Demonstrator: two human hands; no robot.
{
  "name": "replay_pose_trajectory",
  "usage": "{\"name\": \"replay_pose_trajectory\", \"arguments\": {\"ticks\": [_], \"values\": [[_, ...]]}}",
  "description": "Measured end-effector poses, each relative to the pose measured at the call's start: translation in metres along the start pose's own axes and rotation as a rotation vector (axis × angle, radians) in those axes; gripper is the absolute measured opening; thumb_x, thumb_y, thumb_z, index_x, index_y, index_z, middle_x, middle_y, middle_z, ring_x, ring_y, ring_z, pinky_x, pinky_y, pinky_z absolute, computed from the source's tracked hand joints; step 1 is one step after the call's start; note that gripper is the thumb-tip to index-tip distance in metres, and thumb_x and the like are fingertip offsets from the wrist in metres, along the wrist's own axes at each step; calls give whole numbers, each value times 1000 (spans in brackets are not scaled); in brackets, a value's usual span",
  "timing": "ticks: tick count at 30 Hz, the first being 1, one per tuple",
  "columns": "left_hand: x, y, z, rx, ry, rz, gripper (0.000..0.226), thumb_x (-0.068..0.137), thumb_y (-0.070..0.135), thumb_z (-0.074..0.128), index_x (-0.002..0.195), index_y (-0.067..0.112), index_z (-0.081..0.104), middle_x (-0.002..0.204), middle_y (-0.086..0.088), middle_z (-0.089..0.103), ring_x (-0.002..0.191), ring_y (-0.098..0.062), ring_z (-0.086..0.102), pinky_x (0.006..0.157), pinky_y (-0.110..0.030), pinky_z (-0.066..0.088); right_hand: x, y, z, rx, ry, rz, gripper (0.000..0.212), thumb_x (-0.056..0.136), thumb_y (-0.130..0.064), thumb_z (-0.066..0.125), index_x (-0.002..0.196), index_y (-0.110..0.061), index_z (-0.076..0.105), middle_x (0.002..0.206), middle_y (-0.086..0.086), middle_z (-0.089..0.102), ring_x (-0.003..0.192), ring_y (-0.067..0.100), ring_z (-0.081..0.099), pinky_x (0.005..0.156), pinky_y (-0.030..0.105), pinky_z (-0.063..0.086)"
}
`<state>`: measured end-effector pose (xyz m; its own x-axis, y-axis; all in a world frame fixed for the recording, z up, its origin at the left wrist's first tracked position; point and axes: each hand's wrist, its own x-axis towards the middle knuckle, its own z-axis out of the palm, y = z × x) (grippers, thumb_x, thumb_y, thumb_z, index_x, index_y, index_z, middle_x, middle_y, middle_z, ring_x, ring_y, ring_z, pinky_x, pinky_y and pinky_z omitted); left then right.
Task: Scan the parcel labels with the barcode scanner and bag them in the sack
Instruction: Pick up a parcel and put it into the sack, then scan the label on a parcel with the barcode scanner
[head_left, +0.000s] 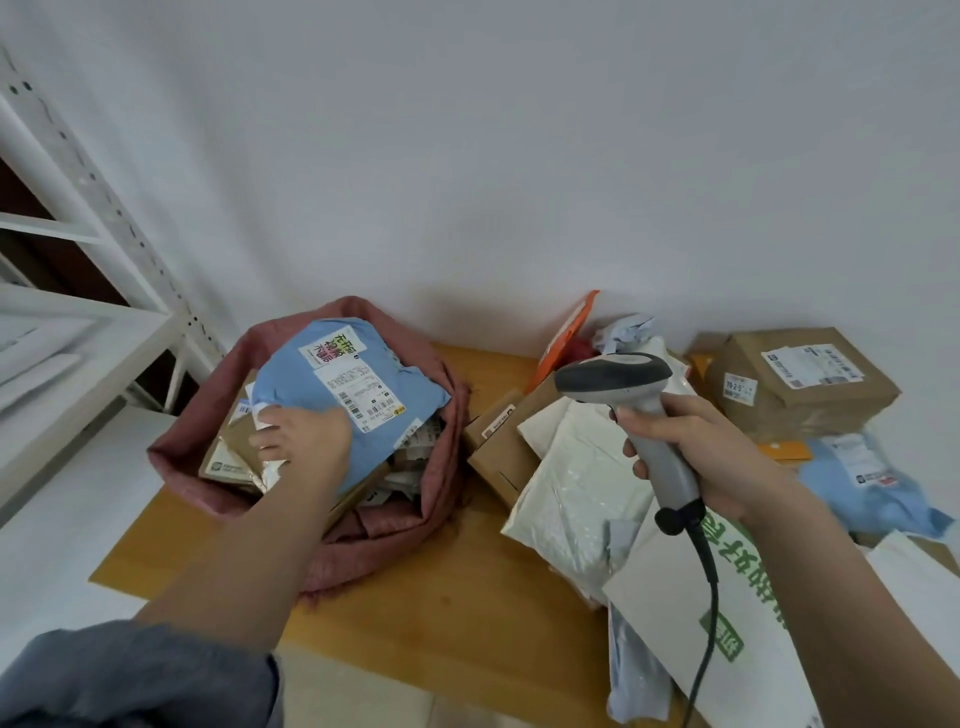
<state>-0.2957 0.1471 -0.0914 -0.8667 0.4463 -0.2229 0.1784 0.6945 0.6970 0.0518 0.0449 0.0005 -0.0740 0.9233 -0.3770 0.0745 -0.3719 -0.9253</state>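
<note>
Left hand (301, 434) grips soft blue labelled parcel (358, 395) in red fabric sack (441, 467); right hand (696, 447) clasps grey scanner (623, 384).

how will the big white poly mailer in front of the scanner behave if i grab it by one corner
The white poly mailer looks soft and creased, so it would likely droop. Its glossy film may slip in the hand. It seems thinly filled, so probably light.

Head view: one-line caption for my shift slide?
Left hand lowers a blue parcel into the pink sack while the right hand grips the barcode scanner.
</note>
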Motion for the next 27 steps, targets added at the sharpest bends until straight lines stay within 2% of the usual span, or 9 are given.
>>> {"name": "replay_pose_trajectory", "arguments": {"ticks": [4,6,10,14,18,20,23,25,27], "values": [[-42,5,8,-28,6,128,55,76,3,61,125,10,39,136,-18,35,124,-36,36,101,-45,34,-11,4,-24,44,-11,-41,25,86,-23,71,107,-10,67,81,7,64,75,20,59,59,29,52],[-73,-1,16,-61,-113,250,46,80,5,61,123,4,44,130,-22,45,114,-34,47,96,-44,41,-17,7,-39,70,-23,-55,26,84,-25,74,105,-9,69,78,6,65,73,19,60,60,30,52],[-152,-15,26,-68,-857,253,23,93,5,56,114,-4,59,118,-32,58,70,-23,60,74,-40,56,-32,14,-67,131,-74,-88,31,78,-26,76,103,-8,70,84,9,64,70,16,61,57,29,51],[-221,-36,38,348,-1248,408,19,91,22,67,108,15,64,102,-4,72,82,-16,73,68,-24,57,-44,22,-87,231,-123,-104,38,74,-25,75,106,-7,68,94,11,62,70,16,59,55,30,50],[-270,-74,63,583,-1203,563,35,84,23,74,109,17,49,110,-4,58,86,-17,62,68,-25,53,-55,32,-105,272,-150,-123,38,75,-28,74,107,-9,67,97,9,63,73,17,58,58,30,51],[-284,-95,73,839,-1025,918,60,78,22,76,121,20,35,122,-6,39,98,-22,48,75,-29,47,-58,37,-115,286,-159,-128,34,75,-27,74,104,-10,68,96,10,63,73,18,57,58,30,50],[-295,-124,78,1095,-669,1516,89,81,22,70,147,29,11,147,-10,18,128,-32,28,102,-40,33,-63,43,-128,290,-159,-108,30,75,-28,74,100,-12,70,93,11,63,70,20,57,57,31,49],[-297,-136,83,1131,-655,1655,102,87,22,68,152,37,-9,161,-7,-4,145,-34,9,117,-47,15,-66,47,-134,325,-165,-85,26,74,-27,75,96,-13,72,91,11,63,67,19,57,56,30,50],[-298,-141,87,1154,-695,1753,104,90,23,65,150,41,-18,162,-2,-19,149,-34,-8,119,-52,-2,-69,50,-138,336,-159,-83,31,75,-26,74,100,-10,69,89,11,62,66,18,57,55,30,50]]}}
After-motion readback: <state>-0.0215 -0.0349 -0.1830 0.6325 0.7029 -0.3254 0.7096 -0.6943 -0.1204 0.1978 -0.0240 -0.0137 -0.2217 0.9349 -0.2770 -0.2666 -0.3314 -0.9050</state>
